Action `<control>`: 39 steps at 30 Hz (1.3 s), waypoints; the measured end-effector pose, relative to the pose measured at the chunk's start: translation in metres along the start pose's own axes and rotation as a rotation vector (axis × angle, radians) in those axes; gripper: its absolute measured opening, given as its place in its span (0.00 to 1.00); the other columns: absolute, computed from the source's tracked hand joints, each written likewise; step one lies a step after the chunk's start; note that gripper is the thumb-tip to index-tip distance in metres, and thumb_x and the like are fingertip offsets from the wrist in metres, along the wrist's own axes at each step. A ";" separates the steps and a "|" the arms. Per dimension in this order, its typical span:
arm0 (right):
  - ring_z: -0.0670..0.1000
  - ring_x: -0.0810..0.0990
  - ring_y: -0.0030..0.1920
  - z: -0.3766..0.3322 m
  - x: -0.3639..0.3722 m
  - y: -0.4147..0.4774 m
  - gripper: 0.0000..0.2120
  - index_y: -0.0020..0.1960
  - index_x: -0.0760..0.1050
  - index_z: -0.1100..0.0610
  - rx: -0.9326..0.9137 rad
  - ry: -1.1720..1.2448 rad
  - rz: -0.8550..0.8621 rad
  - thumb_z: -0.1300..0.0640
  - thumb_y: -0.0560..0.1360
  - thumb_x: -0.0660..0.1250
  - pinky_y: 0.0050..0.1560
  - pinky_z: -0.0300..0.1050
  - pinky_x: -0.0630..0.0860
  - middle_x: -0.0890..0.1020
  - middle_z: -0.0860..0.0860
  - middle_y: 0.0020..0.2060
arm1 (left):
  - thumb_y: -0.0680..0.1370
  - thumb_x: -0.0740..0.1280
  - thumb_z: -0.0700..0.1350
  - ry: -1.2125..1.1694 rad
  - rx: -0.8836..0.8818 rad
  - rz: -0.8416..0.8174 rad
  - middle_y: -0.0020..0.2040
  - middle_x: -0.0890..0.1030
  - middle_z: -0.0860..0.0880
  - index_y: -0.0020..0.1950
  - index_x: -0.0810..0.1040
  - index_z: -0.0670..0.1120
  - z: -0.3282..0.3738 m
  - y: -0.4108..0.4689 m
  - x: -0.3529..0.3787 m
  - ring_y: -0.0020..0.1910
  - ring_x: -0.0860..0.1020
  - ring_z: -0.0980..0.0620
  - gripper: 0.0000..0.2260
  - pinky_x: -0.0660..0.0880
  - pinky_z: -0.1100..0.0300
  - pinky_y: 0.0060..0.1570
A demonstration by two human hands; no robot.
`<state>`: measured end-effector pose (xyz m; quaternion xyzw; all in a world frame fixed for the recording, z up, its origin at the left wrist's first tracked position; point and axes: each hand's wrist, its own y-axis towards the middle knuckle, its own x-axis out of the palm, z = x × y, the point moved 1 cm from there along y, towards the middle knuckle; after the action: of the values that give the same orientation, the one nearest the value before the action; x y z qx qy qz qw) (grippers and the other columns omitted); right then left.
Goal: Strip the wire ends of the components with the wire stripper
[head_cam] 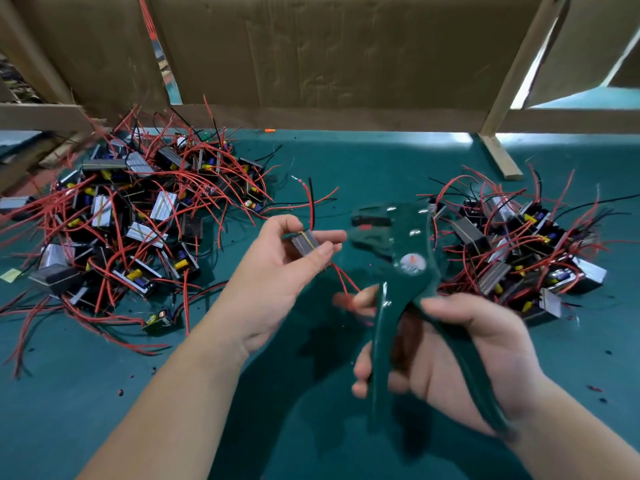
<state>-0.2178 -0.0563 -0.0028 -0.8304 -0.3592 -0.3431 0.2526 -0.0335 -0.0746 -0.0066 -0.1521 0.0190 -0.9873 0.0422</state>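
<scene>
Green wire stripper near component

One wide-angle camera, worn on the person's head, looks forward and steeply down onto the green table. It sits close: both forearms enter from the bottom edge, and the left hand with its component and the right hand with the wire stripper fill the lower middle, nearest the lens. The left pile and right pile of components lie farther out at either side, and the cardboard wall closes the top of the view.
</scene>
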 end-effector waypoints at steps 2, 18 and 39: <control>0.64 0.80 0.39 0.005 0.002 0.002 0.31 0.57 0.77 0.68 0.018 -0.044 -0.026 0.56 0.57 0.77 0.45 0.62 0.77 0.76 0.66 0.52 | 0.72 0.65 0.36 -0.043 -0.024 -0.023 0.50 0.82 0.44 0.49 0.65 0.48 -0.001 -0.001 0.003 0.50 0.76 0.44 0.12 0.74 0.52 0.49; 0.67 0.81 0.38 -0.021 -0.012 -0.001 0.14 0.48 0.65 0.60 -0.529 -0.262 0.425 0.63 0.63 0.63 0.43 0.69 0.78 0.69 0.61 0.39 | 0.74 0.65 0.52 1.486 -0.088 0.582 0.77 0.43 0.33 0.67 0.68 0.53 -0.005 0.010 -0.044 0.76 0.41 0.39 0.21 0.40 0.43 0.72; 0.65 0.83 0.46 -0.003 -0.014 -0.007 0.17 0.51 0.77 0.43 -0.742 -0.607 0.395 0.58 0.65 0.67 0.45 0.64 0.79 0.84 0.54 0.38 | 0.75 0.67 0.48 1.310 0.220 0.720 0.69 0.66 0.49 0.72 0.68 0.46 0.016 0.008 -0.048 0.68 0.64 0.48 0.25 0.53 0.48 0.67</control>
<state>-0.2309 -0.0600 -0.0103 -0.9782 -0.1067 -0.1366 -0.1146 0.0172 -0.0791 -0.0059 0.4865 -0.0098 -0.7973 0.3572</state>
